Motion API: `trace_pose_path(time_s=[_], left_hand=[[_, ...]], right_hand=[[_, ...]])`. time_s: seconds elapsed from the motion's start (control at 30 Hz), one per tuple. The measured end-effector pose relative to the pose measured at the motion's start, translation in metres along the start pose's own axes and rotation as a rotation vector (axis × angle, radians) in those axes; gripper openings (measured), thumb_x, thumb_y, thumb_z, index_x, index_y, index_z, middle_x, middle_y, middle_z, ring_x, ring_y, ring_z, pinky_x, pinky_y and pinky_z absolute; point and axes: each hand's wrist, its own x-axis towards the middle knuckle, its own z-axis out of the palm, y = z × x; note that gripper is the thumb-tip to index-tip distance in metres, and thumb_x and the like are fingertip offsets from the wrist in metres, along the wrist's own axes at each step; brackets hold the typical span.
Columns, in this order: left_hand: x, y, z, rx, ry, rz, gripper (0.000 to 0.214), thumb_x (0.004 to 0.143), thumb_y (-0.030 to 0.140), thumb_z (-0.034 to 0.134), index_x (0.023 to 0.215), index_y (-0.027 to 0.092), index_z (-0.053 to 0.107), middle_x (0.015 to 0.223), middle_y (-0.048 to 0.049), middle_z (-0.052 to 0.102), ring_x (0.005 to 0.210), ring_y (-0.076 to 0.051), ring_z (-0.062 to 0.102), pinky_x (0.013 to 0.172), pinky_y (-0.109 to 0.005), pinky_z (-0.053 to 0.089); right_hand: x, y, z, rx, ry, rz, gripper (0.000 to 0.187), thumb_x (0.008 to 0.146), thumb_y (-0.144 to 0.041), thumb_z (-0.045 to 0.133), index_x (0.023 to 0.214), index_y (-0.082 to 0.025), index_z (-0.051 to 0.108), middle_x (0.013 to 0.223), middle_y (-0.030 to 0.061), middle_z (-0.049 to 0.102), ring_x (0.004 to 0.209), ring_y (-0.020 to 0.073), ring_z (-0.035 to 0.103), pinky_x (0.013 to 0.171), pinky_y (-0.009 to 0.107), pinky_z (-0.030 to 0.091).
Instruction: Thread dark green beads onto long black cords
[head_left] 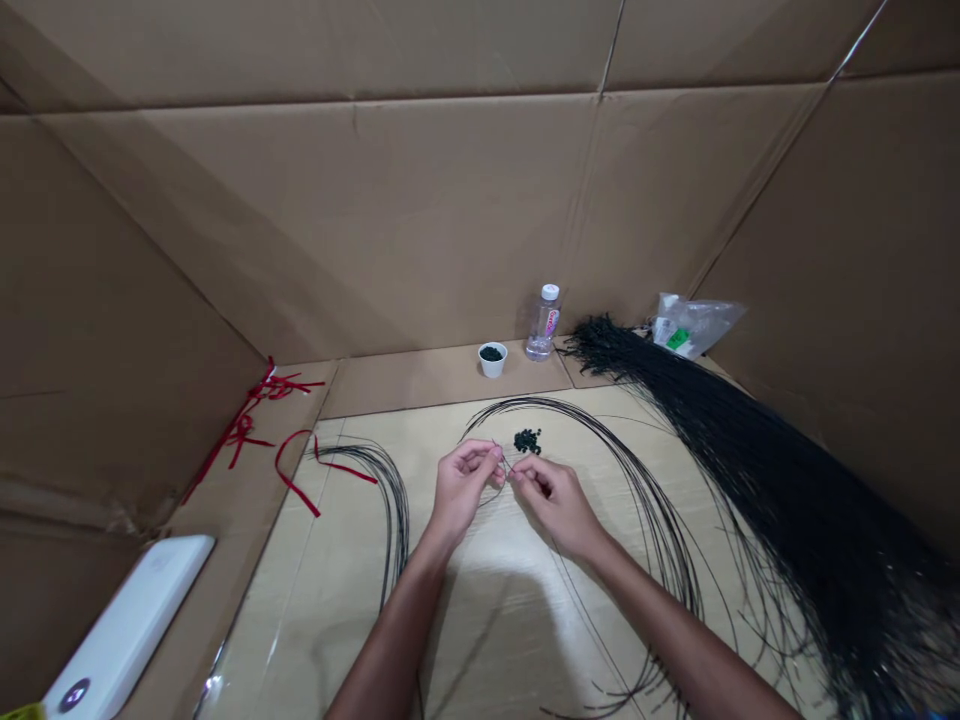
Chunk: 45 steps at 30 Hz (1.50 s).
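My left hand [463, 487] and my right hand [553, 500] meet over the middle of the pale table [495, 610], fingertips almost touching. Both are pinched on a thin black cord [504, 462] held between them. Just beyond the fingertips lies a small pile of dark beads [527, 440]. Long loops of black cord [645, 490] curve around my right hand. Another bunch of black cords [390, 500] lies left of my left hand.
A thick bundle of black cords [787, 490] fills the right side. A white cup of dark beads [492, 359], a water bottle [544, 322] and a plastic bag [694, 325] stand at the back. Red ribbons [259, 425] and a white device [127, 630] lie left. Cardboard walls surround everything.
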Motion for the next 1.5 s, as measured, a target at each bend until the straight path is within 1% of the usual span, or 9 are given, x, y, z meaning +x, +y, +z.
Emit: trace_pose_path(time_s=[0.2, 0.43, 0.63, 0.73, 0.87, 1.1, 1.3, 1.4, 1.5], left_hand=[[-0.001, 0.003, 0.001, 0.029, -0.04, 0.006, 0.033, 0.079, 0.046, 0.089, 0.089, 0.017, 0.077, 0.067, -0.0011, 0.068, 0.056, -0.012, 0.058, 0.055, -0.024, 0.047], [-0.004, 0.008, 0.009, 0.068, -0.062, -0.025, 0.032, 0.077, 0.047, 0.091, 0.087, 0.019, 0.08, 0.066, -0.0001, 0.065, 0.049, -0.009, 0.043, 0.046, -0.023, 0.027], [0.004, 0.018, 0.008, 0.175, -0.144, -0.064, 0.031, 0.082, 0.048, 0.085, 0.089, 0.018, 0.082, 0.063, -0.0015, 0.065, 0.05, -0.011, 0.046, 0.048, -0.024, 0.03], [0.016, 0.019, 0.002, 0.419, -0.121, 0.051, 0.022, 0.087, 0.039, 0.077, 0.089, 0.018, 0.083, 0.066, -0.0025, 0.069, 0.055, -0.014, 0.054, 0.052, -0.025, 0.037], [0.032, 0.014, 0.001, 0.816, -0.129, 0.221, 0.013, 0.084, 0.017, 0.069, 0.084, 0.02, 0.082, 0.079, -0.0042, 0.077, 0.065, -0.017, 0.064, 0.065, -0.028, 0.047], [0.044, 0.005, 0.012, 1.007, -0.144, 0.373, 0.017, 0.084, 0.009, 0.067, 0.086, 0.021, 0.08, 0.084, -0.0053, 0.075, 0.076, -0.019, 0.067, 0.074, -0.03, 0.049], [0.041, 0.008, 0.016, 1.001, -0.141, 0.411, 0.016, 0.082, 0.007, 0.066, 0.08, 0.02, 0.076, 0.08, -0.0047, 0.073, 0.074, -0.019, 0.066, 0.073, -0.031, 0.048], [0.035, 0.008, 0.015, 0.858, -0.098, 0.323, 0.012, 0.08, 0.01, 0.068, 0.079, 0.02, 0.074, 0.077, -0.0027, 0.073, 0.067, -0.017, 0.066, 0.068, -0.029, 0.049], [0.027, 0.008, 0.012, 0.552, -0.076, 0.164, 0.005, 0.075, 0.016, 0.072, 0.078, 0.02, 0.072, 0.074, -0.002, 0.073, 0.064, -0.016, 0.066, 0.065, -0.027, 0.051]], right_hand=[[0.002, -0.006, 0.0, 0.066, 0.063, -0.001, 0.021, 0.098, -0.04, 0.068, 0.094, -0.021, 0.076, 0.076, 0.0014, 0.066, 0.061, 0.0151, 0.047, 0.059, 0.029, 0.034], [0.006, -0.007, 0.013, 0.526, 0.086, 0.19, 0.044, 0.082, -0.062, 0.083, 0.085, -0.02, 0.07, 0.07, -0.0001, 0.064, 0.05, 0.009, 0.034, 0.048, 0.025, 0.021], [0.007, -0.007, 0.01, 0.598, 0.143, 0.222, 0.031, 0.08, -0.046, 0.083, 0.079, -0.02, 0.066, 0.066, -0.0021, 0.06, 0.051, 0.0086, 0.032, 0.049, 0.024, 0.022], [0.007, -0.008, 0.005, 0.576, 0.241, 0.229, 0.02, 0.077, -0.034, 0.078, 0.075, -0.021, 0.063, 0.063, -0.0036, 0.055, 0.053, 0.0097, 0.033, 0.05, 0.024, 0.024], [0.008, -0.007, 0.0, 0.563, 0.336, 0.235, 0.018, 0.074, -0.033, 0.075, 0.075, -0.022, 0.06, 0.062, -0.0045, 0.05, 0.054, 0.0111, 0.034, 0.049, 0.024, 0.025], [0.009, -0.001, 0.001, 0.567, 0.324, 0.236, 0.018, 0.075, -0.035, 0.073, 0.075, -0.022, 0.06, 0.059, -0.0056, 0.047, 0.051, 0.0106, 0.032, 0.049, 0.025, 0.023], [0.009, -0.001, 0.002, 0.511, 0.28, 0.222, 0.013, 0.076, -0.03, 0.068, 0.073, -0.022, 0.058, 0.059, -0.0062, 0.045, 0.053, 0.0109, 0.034, 0.051, 0.025, 0.024], [0.008, 0.004, 0.003, 0.45, 0.234, 0.188, 0.007, 0.077, -0.026, 0.065, 0.075, -0.021, 0.061, 0.063, -0.0046, 0.049, 0.057, 0.0117, 0.037, 0.054, 0.026, 0.027], [0.006, 0.007, 0.004, 0.39, 0.187, 0.154, 0.006, 0.08, -0.025, 0.063, 0.076, -0.02, 0.062, 0.067, -0.0036, 0.051, 0.06, 0.0122, 0.039, 0.056, 0.026, 0.028]])
